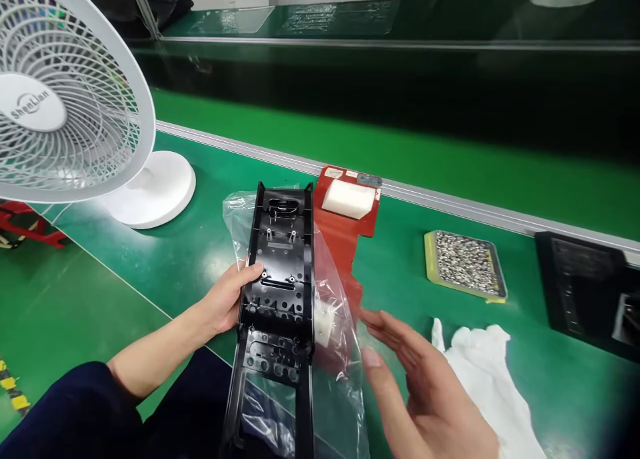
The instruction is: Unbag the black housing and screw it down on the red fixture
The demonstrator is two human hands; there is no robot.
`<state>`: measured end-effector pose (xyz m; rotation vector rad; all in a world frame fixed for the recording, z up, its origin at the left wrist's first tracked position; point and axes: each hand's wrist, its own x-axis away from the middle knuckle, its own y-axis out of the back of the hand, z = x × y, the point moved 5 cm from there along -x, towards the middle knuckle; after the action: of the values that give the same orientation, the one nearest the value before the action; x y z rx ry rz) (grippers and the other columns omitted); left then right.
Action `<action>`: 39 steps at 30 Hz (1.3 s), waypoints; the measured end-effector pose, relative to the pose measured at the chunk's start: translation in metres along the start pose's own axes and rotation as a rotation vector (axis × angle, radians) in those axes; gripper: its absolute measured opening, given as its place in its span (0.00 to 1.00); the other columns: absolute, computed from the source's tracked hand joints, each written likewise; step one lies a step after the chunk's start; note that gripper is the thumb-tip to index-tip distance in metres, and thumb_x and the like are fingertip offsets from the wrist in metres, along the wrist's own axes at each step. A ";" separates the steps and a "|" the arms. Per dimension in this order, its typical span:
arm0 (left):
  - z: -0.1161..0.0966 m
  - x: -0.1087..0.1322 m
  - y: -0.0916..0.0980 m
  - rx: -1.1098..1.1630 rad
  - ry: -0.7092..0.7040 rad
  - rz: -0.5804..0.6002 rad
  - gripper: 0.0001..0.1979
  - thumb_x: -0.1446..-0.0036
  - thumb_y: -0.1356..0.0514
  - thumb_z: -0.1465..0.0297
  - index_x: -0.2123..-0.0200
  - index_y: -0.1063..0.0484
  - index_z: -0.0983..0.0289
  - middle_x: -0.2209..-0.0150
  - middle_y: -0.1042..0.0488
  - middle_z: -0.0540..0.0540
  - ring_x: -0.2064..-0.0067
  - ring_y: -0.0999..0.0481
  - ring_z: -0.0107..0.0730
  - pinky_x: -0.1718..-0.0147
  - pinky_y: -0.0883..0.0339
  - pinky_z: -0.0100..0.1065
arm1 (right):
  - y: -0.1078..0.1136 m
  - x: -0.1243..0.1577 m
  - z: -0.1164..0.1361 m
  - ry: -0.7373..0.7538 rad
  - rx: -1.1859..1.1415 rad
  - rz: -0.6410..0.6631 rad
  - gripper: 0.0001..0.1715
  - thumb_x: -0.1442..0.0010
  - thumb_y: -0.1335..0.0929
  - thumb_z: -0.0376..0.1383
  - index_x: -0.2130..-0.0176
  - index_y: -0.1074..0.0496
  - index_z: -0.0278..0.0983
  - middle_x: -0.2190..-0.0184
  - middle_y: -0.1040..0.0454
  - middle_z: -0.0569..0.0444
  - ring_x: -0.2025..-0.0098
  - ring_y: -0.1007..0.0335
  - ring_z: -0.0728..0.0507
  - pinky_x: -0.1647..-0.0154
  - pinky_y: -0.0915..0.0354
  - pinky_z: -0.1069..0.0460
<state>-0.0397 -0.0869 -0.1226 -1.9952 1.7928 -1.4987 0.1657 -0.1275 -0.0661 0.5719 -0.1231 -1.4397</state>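
Observation:
My left hand (235,289) grips the left edge of a long black plastic housing (280,252), thumb on its inner face. Holes, ribs, small posts and a rectangular opening show on the housing. Behind and to the right of it hangs a clear plastic bag (337,326); whether the bag wraps the housing I cannot tell. My right hand (425,386) is beside the bag's right edge, thumb and fingers apart, with nothing visible between them. Under the bag and beyond it lies a red fixture plate (343,246) with a white block (349,199) on it.
A white fan (70,99) stands at the left on a round base. On the right of the green bench are a tray of small metal parts (465,262), a white glove (485,372) and another black plastic part (580,286). A metal rail (450,202) runs along the back.

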 end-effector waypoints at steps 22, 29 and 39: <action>-0.045 0.004 0.013 -0.356 -0.180 0.053 0.23 0.56 0.28 0.57 0.62 0.27 0.65 0.66 0.27 0.53 0.67 0.26 0.26 0.70 0.29 0.22 | -0.048 -0.066 0.039 0.670 0.567 0.151 0.23 0.33 0.48 0.22 0.66 0.29 0.26 0.70 0.38 0.50 0.61 0.40 0.46 0.39 0.50 0.42; -0.145 -0.018 0.019 -0.851 -0.401 -0.042 0.23 0.56 0.33 0.62 0.60 0.29 0.72 0.79 0.34 0.52 0.80 0.36 0.26 0.84 0.41 0.24 | 0.012 -0.091 0.027 0.776 0.714 -0.040 0.12 0.29 0.40 0.26 0.62 0.30 0.27 0.63 0.33 0.52 0.60 0.35 0.46 0.43 0.46 0.43; -0.186 -0.017 0.009 -1.742 -0.973 -0.359 0.31 0.45 0.43 0.65 0.41 0.42 0.72 0.49 0.33 0.66 0.49 0.31 0.49 0.47 0.37 0.51 | 0.013 -0.126 -0.015 0.800 0.759 -0.070 0.21 0.28 0.45 0.34 0.65 0.30 0.29 0.67 0.33 0.54 0.64 0.37 0.46 0.44 0.50 0.45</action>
<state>-0.1684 0.0216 -0.0410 -2.5520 2.1542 1.6651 0.1645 -0.0027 -0.0414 1.7433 -0.0048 -1.1027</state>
